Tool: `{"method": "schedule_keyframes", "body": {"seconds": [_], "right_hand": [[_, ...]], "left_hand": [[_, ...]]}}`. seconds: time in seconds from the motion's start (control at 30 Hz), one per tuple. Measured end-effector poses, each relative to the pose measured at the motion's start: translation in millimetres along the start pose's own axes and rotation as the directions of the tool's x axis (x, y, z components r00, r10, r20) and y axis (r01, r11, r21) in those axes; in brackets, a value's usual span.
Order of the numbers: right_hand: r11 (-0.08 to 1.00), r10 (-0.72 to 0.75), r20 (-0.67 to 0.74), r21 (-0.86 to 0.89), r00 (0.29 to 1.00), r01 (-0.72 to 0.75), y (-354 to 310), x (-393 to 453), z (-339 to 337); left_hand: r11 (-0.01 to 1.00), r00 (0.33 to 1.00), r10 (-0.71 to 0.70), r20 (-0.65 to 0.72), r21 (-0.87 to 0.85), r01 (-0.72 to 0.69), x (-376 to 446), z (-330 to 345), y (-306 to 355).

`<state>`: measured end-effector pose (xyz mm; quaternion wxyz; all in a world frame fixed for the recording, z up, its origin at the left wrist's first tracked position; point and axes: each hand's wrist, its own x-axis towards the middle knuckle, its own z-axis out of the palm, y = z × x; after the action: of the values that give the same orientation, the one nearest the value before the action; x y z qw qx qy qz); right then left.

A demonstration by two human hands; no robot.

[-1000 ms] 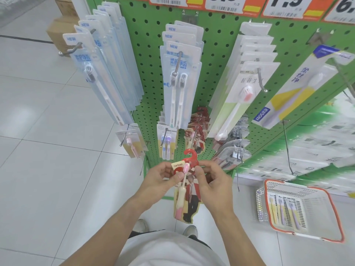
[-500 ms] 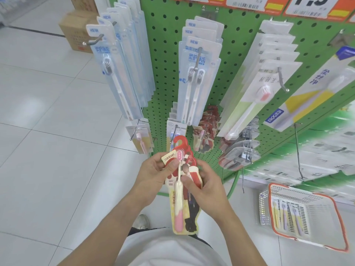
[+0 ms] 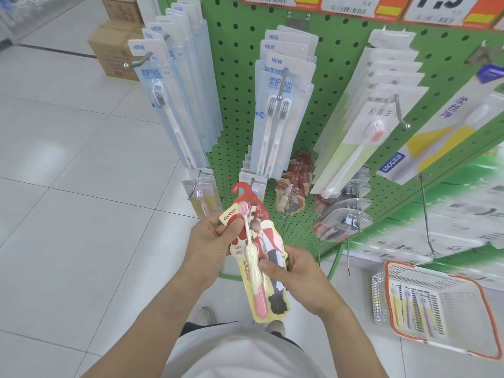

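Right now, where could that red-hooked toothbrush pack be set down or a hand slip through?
Free for the red-hooked toothbrush pack: the white tiled floor between the cardboard boxes and the person's shoes; the right half of the orange-rimmed white basket; the long bare hook above it. Crowded: the middle of the green pegboard, where hanging toothbrush packs overlap.

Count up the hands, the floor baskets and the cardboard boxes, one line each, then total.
Bare hands: 2, the left hand and the right hand, both gripping the red-hooked pink toothbrush pack
White plastic mesh basket with orange rim: 1
Brown cardboard boxes: 2
Total: 5
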<state>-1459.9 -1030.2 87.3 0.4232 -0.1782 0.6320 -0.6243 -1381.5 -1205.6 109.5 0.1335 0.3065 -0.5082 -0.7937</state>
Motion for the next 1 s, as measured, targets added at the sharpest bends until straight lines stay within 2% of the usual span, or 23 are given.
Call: {"method": "schedule_keyframes", "body": {"seconds": [0.1, 0.3, 0.6, 1.0], "right_hand": [[1.000, 0.008, 0.008, 0.001, 1.000, -0.008, -1, -3, -3], [0.996, 0.016, -0.004, 0.090, 1.000, -0.015, 2, -4, 0], [0.990, 0.076, 0.208, 0.101, 0.975, -0.099, -10, -15, -11], [0.993, 0.075, 0.197, 0.075, 0.978, -0.091, -9, -19, -7]], "left_hand": [[1.000, 1.000, -0.005, -0.008, -0.016, 0.005, 1, 1, 1], [0.998, 0.995, -0.054, 0.078, -0.016, 0.055, -1, 7, 5], [0.994, 0.996, -0.059, -0.062, -0.093, 0.053, 2, -1, 9], [0.996, 0.996, -0.035, -0.078, -0.080, 0.029, -4, 1, 10]]}}
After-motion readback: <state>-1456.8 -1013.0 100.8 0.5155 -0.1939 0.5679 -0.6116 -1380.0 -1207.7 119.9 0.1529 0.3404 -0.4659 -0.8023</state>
